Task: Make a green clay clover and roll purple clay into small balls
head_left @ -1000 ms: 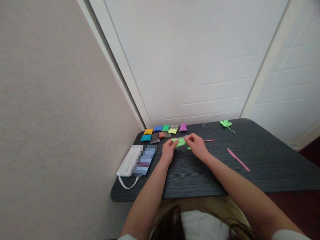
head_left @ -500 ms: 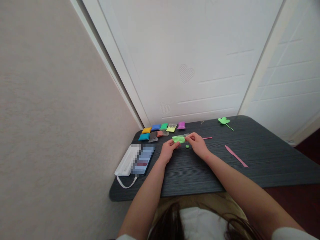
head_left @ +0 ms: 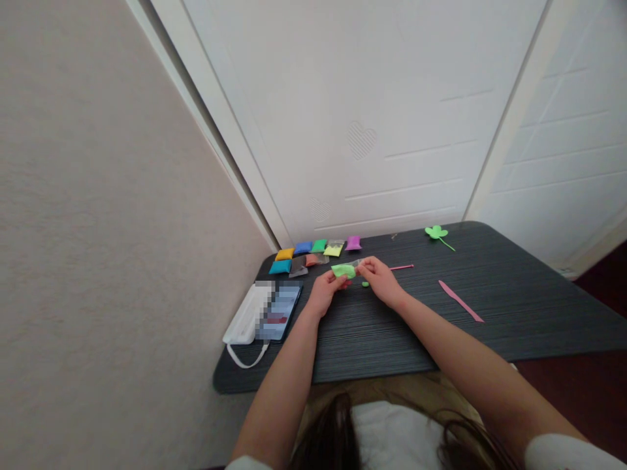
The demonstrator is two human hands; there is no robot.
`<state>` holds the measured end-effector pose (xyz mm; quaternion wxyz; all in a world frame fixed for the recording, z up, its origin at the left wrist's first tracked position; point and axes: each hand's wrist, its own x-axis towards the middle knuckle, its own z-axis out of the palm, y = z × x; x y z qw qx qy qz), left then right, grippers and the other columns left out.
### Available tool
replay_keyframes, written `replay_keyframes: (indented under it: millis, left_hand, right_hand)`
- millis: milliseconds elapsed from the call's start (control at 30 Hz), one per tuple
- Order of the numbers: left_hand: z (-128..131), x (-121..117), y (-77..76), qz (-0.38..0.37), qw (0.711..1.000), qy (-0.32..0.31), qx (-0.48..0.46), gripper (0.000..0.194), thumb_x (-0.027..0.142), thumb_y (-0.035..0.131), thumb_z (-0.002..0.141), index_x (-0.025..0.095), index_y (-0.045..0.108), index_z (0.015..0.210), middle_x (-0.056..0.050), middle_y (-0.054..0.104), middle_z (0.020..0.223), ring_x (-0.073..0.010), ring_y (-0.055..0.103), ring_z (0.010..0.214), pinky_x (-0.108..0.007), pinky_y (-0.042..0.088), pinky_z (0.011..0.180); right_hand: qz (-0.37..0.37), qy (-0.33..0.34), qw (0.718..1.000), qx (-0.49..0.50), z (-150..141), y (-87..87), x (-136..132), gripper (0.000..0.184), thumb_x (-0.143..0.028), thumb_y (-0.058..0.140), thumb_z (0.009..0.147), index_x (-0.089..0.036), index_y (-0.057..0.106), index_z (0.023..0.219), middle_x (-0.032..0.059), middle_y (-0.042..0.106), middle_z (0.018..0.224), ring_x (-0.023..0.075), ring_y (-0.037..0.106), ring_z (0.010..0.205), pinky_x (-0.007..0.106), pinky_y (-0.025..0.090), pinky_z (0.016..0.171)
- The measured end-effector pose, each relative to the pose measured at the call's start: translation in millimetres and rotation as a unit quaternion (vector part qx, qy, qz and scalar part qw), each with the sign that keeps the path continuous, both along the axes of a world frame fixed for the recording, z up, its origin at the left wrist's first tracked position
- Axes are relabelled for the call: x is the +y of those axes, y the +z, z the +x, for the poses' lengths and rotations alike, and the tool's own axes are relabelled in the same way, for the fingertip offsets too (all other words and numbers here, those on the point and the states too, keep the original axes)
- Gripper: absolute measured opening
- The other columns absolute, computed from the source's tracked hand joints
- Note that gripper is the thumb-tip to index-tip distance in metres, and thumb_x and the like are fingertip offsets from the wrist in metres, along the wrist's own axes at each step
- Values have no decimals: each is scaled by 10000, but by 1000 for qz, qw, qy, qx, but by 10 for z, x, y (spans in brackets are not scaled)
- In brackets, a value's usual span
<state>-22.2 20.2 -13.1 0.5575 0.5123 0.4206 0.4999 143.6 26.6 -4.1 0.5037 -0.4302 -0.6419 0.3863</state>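
Over the middle of the dark table, a clear packet of light green clay (head_left: pixel 343 270) is held up between my two hands. My left hand (head_left: pixel 325 291) pinches its left, clay-filled part, thumb in front. At the clear plastic end on the right, the fingers of my right hand (head_left: pixel 378 279) are closed on the packet. A small green lump of clay (head_left: pixel 365 284) lies on the table just below, between the hands. Behind my right hand a thin pink stick tool (head_left: pixel 402 267) is partly covered.
Several coloured clay packets (head_left: pixel 304 247) lie at the back left. A phone (head_left: pixel 280 313) and a white power bank (head_left: pixel 249 313) with a cable sit at the left. To the right are a pink plastic knife (head_left: pixel 459 301) and a green clay clover (head_left: pixel 436 232) with a stem. A white panel stands behind the table (head_left: pixel 519 294).
Both hands and the packet have shifted slightly left, partly with the whole view. My right hand has come a little closer to the clay-filled part. The hold is otherwise the same.
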Motion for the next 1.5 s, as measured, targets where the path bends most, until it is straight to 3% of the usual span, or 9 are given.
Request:
replay_keyframes:
  millis: [200, 533, 867, 1067, 1233, 1333, 1433, 1500]
  left_hand:
    - [-31, 36, -30, -2, 998, 29, -57, 347, 271, 670, 625, 142, 574, 934, -48, 643, 887, -123, 598, 752, -285, 443, 740]
    - [16, -19, 10, -24, 995, -1, -98, 303, 232, 676, 625, 143, 569, 895, -34, 643, 855, -110, 597, 737, -280, 441, 755]
    - [-1, -20, 0, -35, 993, -19, -107, 310, 213, 688, 610, 138, 564, 885, -35, 649, 848, -113, 600, 739, -286, 442, 762]
    - [-26, -18, 9, -45, 993, -28, -103, 312, 227, 682, 621, 136, 566, 896, -49, 650, 869, -119, 599, 750, -290, 442, 761]
    - [-46, -26, 37, -53, 993, -37, -97, 308, 236, 671, 635, 138, 576, 911, -59, 654, 879, -127, 605, 744, -289, 444, 749]
    - [-61, -15, 47, -61, 993, -31, -101, 293, 268, 646, 664, 135, 583, 918, -71, 661, 853, -138, 612, 736, -273, 450, 706]
    - [-86, 10, 41, -69, 991, -9, -111, 270, 297, 632, 676, 129, 583, 882, -72, 668, 789, -143, 618, 703, -265, 454, 665]
    - [-102, 27, 30, -71, 991, -1, -114, 260, 309, 626, 680, 133, 576, 865, -65, 669, 751, -141, 621, 678, -265, 456, 652]
  right_hand:
    - [50, -55, 997, -28, 81, 23, 17, 244, -350, 453, 773, -191, 597, 891, 40, 611, 922, 155, 553, 861, 302, 416, 793]
    - [80, -57, 990, -105, 59, -37, 26, 182, -295, 556, 715, -220, 653, 849, 50, 559, 902, 186, 503, 913, 370, 362, 871]
    - [48, 24, 995, -89, 57, -36, -3, 223, -280, 548, 734, -219, 632, 931, 62, 545, 1064, 171, 515, 996, 322, 427, 825]
    - [41, 57, 995, -77, 60, -21, -34, 240, -259, 548, 742, -240, 613, 972, 38, 568, 1079, 150, 510, 1035, 346, 349, 946]
    - [54, 59, 993, -88, 48, 23, -12, 221, -280, 571, 721, -245, 633, 930, 38, 548, 1093, 167, 485, 1056, 348, 342, 942]
    - [78, 18, 991, -111, 129, 92, 29, 212, -311, 502, 766, -235, 625, 920, 39, 536, 1086, 162, 481, 1037, 313, 392, 859]
    - [89, -18, 985, -146, 243, 104, 53, 219, -299, 452, 785, -214, 610, 911, 40, 566, 970, 150, 522, 902, 288, 416, 755]
    - [80, 1, 983, -168, 290, 54, 49, 171, -281, 524, 731, -213, 627, 851, 27, 581, 867, 143, 535, 777, 289, 413, 727]
